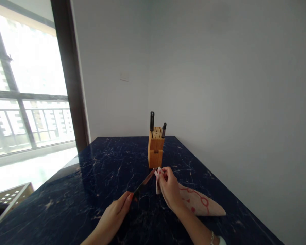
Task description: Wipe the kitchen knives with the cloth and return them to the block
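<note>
Knife (145, 182) and cloth (200, 201) held on near side of knife block (155, 154).
Knife gripped in curled fingers of left hand (117, 211), blade pointed toward block's base; cloth pinched by fingers of right hand (169, 189) near blade tip, contact unclear, rest of cloth laid on surface (114, 163), nearer and right of block. Two handles (152, 121) seated in block.

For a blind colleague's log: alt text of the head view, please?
The left hand holds a knife; near its tip, the right hand holds a red-patterned cloth. Behind them, a wooden knife block stands on a dark marbled table.
</note>
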